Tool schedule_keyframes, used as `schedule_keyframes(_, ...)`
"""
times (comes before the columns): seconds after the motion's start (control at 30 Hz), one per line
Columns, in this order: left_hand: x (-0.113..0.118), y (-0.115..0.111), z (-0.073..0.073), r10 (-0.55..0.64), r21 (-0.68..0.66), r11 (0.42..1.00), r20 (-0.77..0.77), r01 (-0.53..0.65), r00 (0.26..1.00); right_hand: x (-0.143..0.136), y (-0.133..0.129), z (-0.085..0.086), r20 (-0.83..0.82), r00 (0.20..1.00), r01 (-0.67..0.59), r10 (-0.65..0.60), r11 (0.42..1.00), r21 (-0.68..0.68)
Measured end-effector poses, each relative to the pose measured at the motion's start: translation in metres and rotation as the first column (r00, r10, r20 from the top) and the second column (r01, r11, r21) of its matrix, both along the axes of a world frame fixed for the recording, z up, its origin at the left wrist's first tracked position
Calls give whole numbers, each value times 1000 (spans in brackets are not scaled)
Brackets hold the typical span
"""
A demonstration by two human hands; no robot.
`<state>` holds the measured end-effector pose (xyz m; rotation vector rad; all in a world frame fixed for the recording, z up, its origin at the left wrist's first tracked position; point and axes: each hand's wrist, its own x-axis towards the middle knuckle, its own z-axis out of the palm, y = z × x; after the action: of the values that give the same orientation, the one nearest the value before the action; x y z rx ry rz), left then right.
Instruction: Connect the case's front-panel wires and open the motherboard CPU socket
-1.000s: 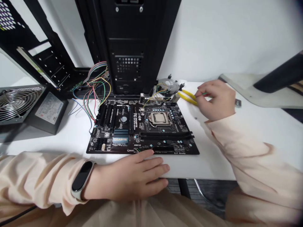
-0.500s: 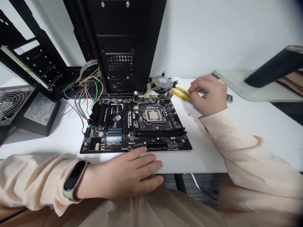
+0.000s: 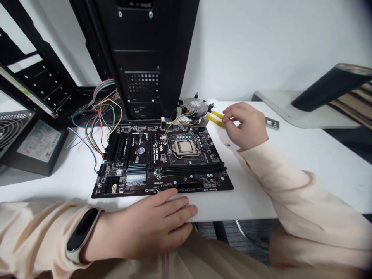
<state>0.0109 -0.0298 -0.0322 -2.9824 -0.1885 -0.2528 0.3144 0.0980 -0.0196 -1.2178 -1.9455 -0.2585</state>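
My left hand (image 3: 157, 223) lies palm down with fingers stretched out at the front edge of the table, its thumb side touching the near edge of the black motherboard (image 3: 200, 159). The board lies flat, with a bare processor (image 3: 186, 147) in its socket. To the right of the board, my right hand (image 3: 245, 126) is raised with thumb and forefinger pinched together; what is between them, if anything, is hidden. Just left of its fingertips are the yellow handles of a pliers-like tool (image 3: 215, 118). A round cooling fan (image 3: 195, 105) sits behind the board.
A tall black computer case (image 3: 145, 50) stands behind the board. Coloured wires (image 3: 99, 112) run from it to the board's left side. A power supply (image 3: 37, 143) sits at left. A monitor stand base (image 3: 281, 110) and a small metal plate (image 3: 272, 123) are at right.
The view has shifted slightly, so most things sit further left and lower. My right hand stays pinched beside the yellow handles; the green bit at its fingers no longer shows. My left hand stays put.
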Motion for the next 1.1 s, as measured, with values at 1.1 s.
schedule_keyframes(1.1, -8, 48, 33, 611, -358, 770, 173, -529, 772, -20, -7, -3, 71, 977, -192, 201, 974, -118)
